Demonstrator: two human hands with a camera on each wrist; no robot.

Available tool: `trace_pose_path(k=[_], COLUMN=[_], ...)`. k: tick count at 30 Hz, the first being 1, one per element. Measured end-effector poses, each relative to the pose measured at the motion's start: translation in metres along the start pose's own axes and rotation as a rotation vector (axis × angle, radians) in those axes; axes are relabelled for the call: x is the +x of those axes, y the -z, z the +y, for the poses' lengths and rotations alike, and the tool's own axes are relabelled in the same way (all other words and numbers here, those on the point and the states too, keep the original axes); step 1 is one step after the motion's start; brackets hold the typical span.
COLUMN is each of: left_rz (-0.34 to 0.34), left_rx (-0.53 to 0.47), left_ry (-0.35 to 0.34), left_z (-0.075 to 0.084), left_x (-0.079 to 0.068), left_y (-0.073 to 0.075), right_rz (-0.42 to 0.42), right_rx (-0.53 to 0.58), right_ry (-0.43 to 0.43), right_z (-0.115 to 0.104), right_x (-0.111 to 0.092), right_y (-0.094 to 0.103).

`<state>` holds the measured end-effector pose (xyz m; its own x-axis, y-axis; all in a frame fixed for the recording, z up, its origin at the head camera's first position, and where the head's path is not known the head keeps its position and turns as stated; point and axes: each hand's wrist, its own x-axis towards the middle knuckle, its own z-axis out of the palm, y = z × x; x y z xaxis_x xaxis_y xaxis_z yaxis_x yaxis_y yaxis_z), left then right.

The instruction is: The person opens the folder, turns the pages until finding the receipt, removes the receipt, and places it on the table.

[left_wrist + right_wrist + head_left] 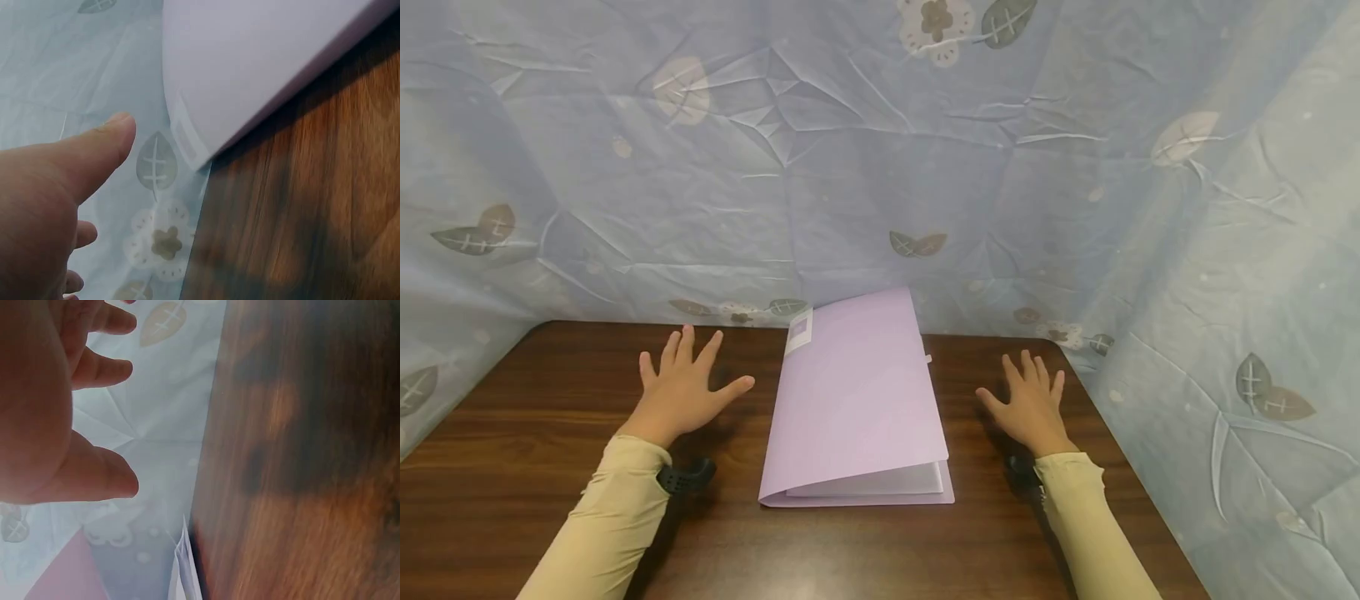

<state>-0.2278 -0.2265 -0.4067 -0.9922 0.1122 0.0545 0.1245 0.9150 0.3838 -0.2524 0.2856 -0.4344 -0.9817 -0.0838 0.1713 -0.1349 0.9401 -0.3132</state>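
A light purple folder [857, 400] lies in the middle of the table, its spine to the left and its front cover lifted a little at the right. White sheets [880, 482] show inside at the near edge, and a pale label [800, 331] sits at the spine's far end. To the left of the folder, my left hand [681, 392] is held with fingers spread, apart from it. My right hand [1028, 406] is on the other side, fingers spread too, holding nothing. In the left wrist view the thumb [103, 150] points toward the folder's spine [275, 112].
The dark brown wooden table [512, 442] meets a pale blue curtain [850, 192] with leaf and flower prints at the back and right. A small white tab [928, 358] sticks out from the folder's right side. Dark bands [687, 477] circle both wrists.
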Motion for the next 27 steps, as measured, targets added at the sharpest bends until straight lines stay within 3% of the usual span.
trace_pose_path(k=[15,27], left_rz=[-0.007,-0.008], left_rx=[-0.013,-0.029], left_ry=[-0.129,-0.293], left_z=[0.032,0.075], left_x=[0.0,-0.001], left_y=[-0.01,-0.028], right_rz=[-0.04,-0.095], right_rx=[0.078,0.07], right_ry=[0.058,0.202], right_z=[-0.006,-0.02], right_x=[0.0,-0.001], right_y=[-0.002,-0.006])
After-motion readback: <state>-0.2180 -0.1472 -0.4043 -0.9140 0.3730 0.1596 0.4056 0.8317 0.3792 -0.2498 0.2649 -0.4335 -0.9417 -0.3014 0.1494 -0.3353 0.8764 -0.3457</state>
